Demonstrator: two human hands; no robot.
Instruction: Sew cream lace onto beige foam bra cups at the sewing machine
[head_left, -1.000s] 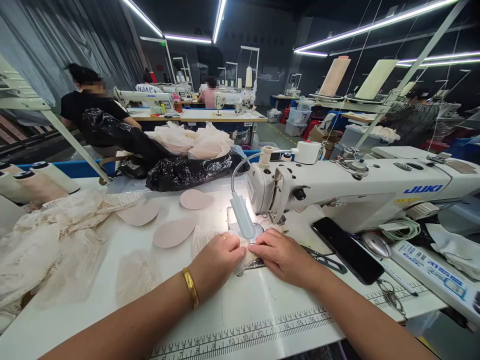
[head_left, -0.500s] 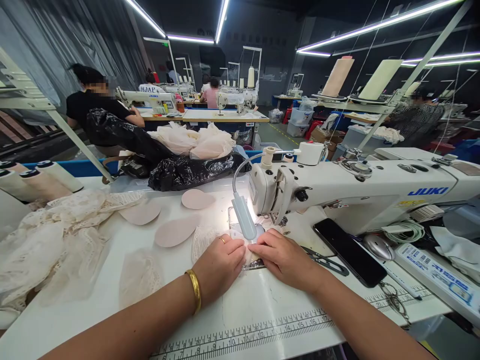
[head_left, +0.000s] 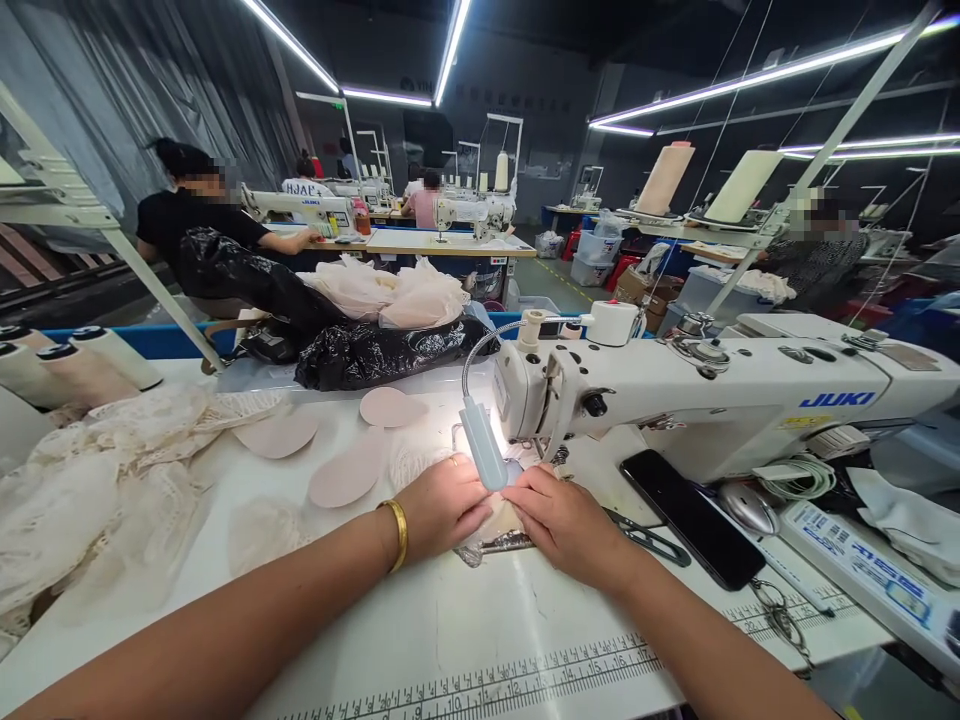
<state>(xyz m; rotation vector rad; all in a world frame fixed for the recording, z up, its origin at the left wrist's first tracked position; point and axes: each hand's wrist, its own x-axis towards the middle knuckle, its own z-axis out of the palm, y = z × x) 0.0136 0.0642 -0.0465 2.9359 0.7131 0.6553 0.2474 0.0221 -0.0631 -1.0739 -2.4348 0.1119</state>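
A pale piece of fabric lies beneath the sewing machine's head, brightly lit by a small gooseneck lamp. My left hand is closed on the fabric's left side, its fingertips partly behind the lamp. On the right side my right hand pinches the same fabric with thumb and fingers together. The lamp and my fingers hide the needle area. Sheer lace shows just beyond my left hand. Beige oval pads lie to the left.
Heaped cream lace covers the table's left side, near thread cones. At the right lie small black-handled snips, a phone and a mouse. A black plastic bag sits behind. A co-worker sits farther back.
My left hand has shifted slightly up and forward, with its forearm swung left. The fabric between my hands has moved a little, and more of it shows. My right hand stays nearly in place.
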